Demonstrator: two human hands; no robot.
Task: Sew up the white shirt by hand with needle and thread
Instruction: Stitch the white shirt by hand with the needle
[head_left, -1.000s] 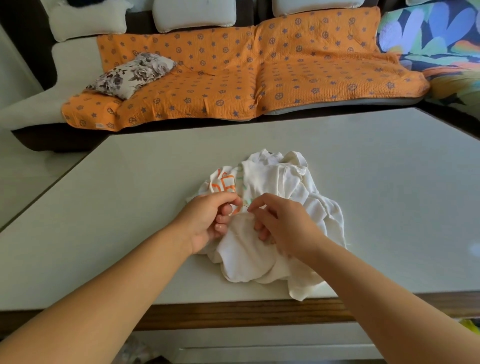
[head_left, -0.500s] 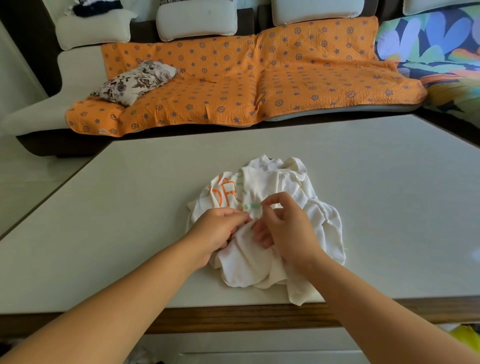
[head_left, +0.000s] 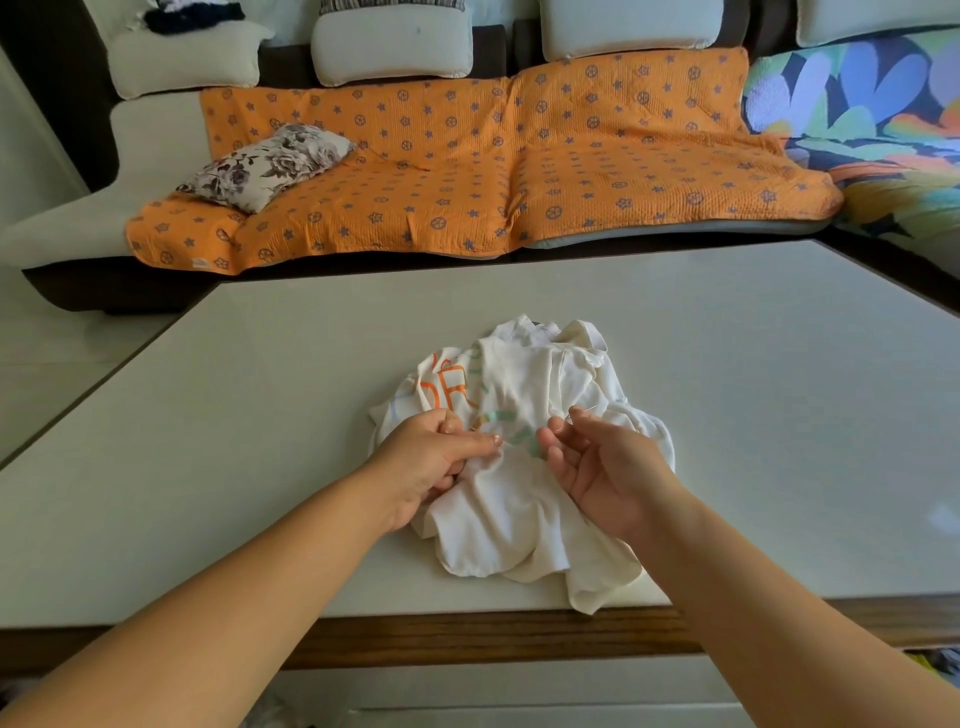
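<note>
A crumpled white shirt (head_left: 524, 395) with orange and pale green print lies bunched on the pale table (head_left: 260, 415), near its front edge. My left hand (head_left: 431, 462) pinches a fold of the shirt at its left side, thumb pressed on the cloth. My right hand (head_left: 602, 467) is lifted just right of that fold, palm turned toward me, thumb and forefinger pinching a thin needle (head_left: 584, 411) whose tip pokes up and to the right. The thread is too fine to make out.
The table's wooden front edge (head_left: 467, 639) runs just below the shirt. Behind the table stands a sofa with an orange patterned cover (head_left: 467, 171), a floral pillow (head_left: 270, 166) and a colourful blanket (head_left: 872, 114) at the right.
My right hand has drawn away from my left hand to the right and turned palm up, pulling the needle out of the fold. My left hand keeps its pinch on the shirt.
</note>
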